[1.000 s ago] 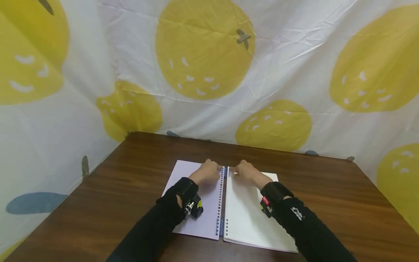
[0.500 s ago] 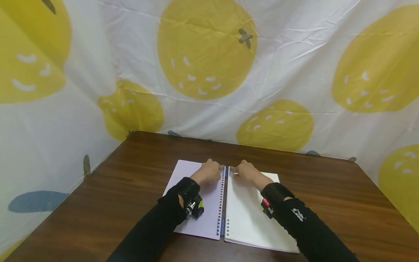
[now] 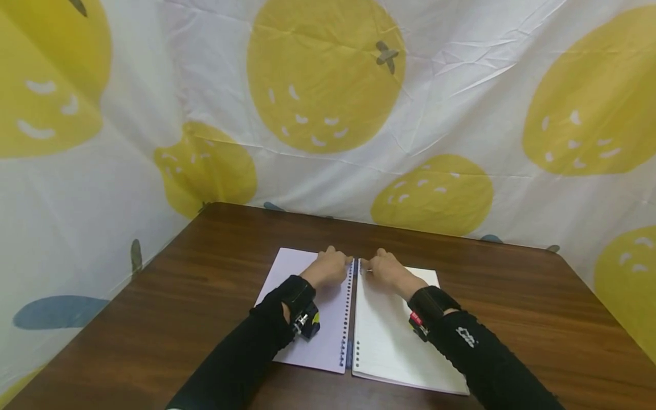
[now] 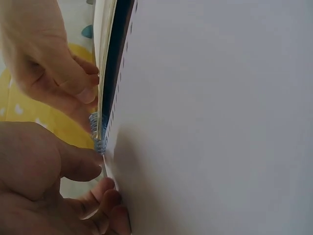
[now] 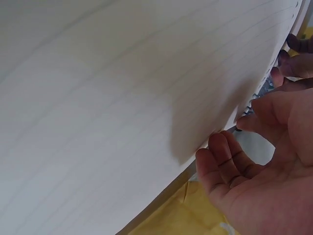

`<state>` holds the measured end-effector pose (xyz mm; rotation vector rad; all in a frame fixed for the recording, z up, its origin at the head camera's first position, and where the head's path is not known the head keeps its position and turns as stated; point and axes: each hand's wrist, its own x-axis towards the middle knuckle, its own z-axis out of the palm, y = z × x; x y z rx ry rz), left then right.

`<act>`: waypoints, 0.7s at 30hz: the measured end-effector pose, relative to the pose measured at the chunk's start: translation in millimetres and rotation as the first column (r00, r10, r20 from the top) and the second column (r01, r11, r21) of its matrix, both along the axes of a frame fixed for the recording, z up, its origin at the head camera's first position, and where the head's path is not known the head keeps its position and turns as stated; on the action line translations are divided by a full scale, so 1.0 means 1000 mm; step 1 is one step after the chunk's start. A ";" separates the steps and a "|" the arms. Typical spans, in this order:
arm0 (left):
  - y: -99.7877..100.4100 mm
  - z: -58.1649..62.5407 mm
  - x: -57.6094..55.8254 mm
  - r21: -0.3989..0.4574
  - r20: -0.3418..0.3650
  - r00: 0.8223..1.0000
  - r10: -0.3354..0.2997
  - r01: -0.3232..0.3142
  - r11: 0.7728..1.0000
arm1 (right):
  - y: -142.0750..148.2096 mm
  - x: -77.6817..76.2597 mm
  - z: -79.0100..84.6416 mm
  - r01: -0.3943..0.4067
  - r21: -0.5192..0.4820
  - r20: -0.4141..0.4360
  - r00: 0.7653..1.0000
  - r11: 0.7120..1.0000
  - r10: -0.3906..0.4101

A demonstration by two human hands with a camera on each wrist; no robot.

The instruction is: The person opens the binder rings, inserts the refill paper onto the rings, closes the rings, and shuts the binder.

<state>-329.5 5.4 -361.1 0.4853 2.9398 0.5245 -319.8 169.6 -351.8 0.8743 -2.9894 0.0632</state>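
A loose-leaf notebook lies open on the table, with a pale lilac inner cover [image 3: 314, 348] on the left and a stack of lined white pages [image 3: 389, 341] on the right. Blue binder rings [image 4: 99, 129] show at the spine, near the fingertips. My left hand [image 3: 328, 269] pinches the far end of the spine from the cover side, thumb close to the rings. Opposite it, my right hand [image 3: 388, 272] holds the far end on the page side, its thumb at the rings and its other fingers [image 5: 222, 154] curled at the pages' far edge. Exact fingertip contact is partly hidden.
The brown wooden table [image 3: 205, 296] extends around the notebook. A white cloth with yellow fruit prints [image 3: 323, 74] hangs behind the table and along its sides.
Both hands stay at the far end of the notebook's spine, and the notebook lies as before. Only the head view has shifted slightly.
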 end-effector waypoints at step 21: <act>0.007 -0.001 0.005 -0.018 -0.048 0.999 0.022 -0.023 1.000 | -0.011 0.001 -0.002 0.021 -0.011 -0.048 0.999 1.000 -0.022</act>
